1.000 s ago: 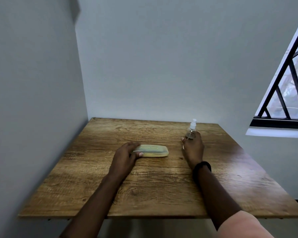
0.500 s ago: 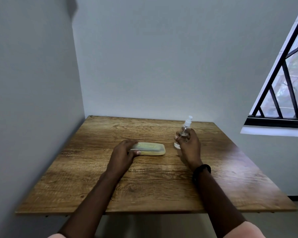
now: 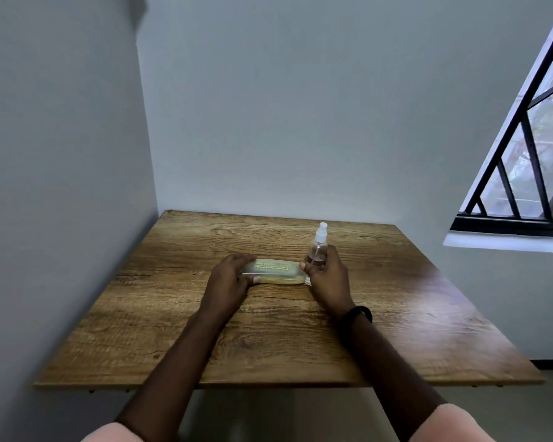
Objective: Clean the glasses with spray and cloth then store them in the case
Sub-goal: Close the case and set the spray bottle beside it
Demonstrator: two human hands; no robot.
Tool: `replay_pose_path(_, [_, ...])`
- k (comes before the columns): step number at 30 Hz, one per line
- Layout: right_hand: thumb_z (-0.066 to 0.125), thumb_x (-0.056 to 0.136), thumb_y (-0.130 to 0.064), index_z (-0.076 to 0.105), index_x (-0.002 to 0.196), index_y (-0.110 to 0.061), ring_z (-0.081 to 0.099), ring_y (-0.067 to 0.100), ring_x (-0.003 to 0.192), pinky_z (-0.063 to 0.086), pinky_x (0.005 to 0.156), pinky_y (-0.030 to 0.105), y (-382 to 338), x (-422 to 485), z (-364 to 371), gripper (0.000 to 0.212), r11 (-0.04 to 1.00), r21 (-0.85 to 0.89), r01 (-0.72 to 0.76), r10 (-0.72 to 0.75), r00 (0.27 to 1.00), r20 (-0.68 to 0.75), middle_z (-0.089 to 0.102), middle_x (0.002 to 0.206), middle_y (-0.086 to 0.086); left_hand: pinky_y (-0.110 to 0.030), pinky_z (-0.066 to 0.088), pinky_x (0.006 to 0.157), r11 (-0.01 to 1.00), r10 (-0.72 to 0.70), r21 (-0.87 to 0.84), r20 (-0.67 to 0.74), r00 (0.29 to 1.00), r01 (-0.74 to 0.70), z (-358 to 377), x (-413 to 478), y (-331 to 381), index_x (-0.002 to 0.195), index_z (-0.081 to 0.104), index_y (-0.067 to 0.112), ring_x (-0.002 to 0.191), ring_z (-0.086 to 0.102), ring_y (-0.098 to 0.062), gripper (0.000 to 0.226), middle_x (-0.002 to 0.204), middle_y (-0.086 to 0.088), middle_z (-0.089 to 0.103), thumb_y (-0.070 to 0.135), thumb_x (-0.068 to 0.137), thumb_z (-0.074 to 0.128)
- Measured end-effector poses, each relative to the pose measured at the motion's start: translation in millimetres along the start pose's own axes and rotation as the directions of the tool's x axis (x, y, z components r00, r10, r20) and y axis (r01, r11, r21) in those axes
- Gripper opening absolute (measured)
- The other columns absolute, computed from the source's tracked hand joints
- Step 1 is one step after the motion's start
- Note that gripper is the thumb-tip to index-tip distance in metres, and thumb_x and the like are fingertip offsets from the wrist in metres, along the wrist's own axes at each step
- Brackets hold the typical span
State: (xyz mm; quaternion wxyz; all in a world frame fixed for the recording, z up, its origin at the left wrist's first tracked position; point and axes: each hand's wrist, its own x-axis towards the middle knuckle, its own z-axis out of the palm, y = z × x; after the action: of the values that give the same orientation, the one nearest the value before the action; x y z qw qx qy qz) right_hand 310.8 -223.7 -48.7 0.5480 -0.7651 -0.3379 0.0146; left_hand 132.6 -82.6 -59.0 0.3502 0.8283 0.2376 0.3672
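On the wooden table [image 3: 396,314] there are one glasses case [image 3: 273,272] and one spray bottle [image 3: 317,250], and two hands work on them. The case lies flat at the table centre, closed; what is inside cannot be seen. The bottle stands upright at 3 o'clock of the case, touching its end, with clear liquid in it. The left hand [image 3: 229,279] clasps the case at its 9 o'clock end. The right hand [image 3: 328,275] is curled around the bottle.
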Motion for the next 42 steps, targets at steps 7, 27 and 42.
replay_pose_path(7, [0.076, 0.089, -0.019, 0.053, 0.12, -0.019, 0.064, 0.009, 0.094, 0.049, 0.075, 0.026, -1, 0, 0, 0.039, 1.0, -0.018, -0.006, 0.006, 1.0, 0.023, 0.067, 0.106, -0.006, -0.035, 0.051, 0.102, 1.0, -0.001, 0.011, -0.008, 1.0, 0.002, 0, 0, 1, 0.131, 0.069, 0.015, 0.116, 0.058, -0.014, 0.045, 0.131, 0.0, 0.065, 0.014, 0.086, 0.079])
replay_pose_path(27, [0.074, 0.091, -0.02, 0.053, 0.121, -0.025, 0.066, 0.013, 0.1, 0.056, 0.083, 0.034, 1, -4, -4, 0.037, 1.0, 0.019, 0.01, -0.011, 0.999, 0.043, 0.068, 0.108, -0.007, -0.022, 0.041, 0.093, 1.0, 0.011, 0.022, -0.024, 1.0, -0.01, 2, -1, 0, 0.129, 0.07, 0.017, 0.113, 0.056, -0.008, 0.046, 0.13, 0.004, 0.065, 0.015, 0.085, 0.081])
replay_pose_path(42, [0.084, 0.077, -0.045, 0.008, 0.158, -0.027, 0.025, 0.019, 0.149, 0.033, 0.117, 0.046, -23, -25, -15, 0.113, 0.977, -0.134, 0.165, -0.186, 0.97, -0.16, 0.019, 0.164, 0.0, -0.031, 0.05, 0.098, 0.999, -0.019, 0.039, 0.023, 1.0, 0.018, -2, -2, 4, 0.134, 0.066, 0.017, 0.114, 0.059, -0.014, 0.049, 0.129, 0.0, 0.065, 0.019, 0.087, 0.08])
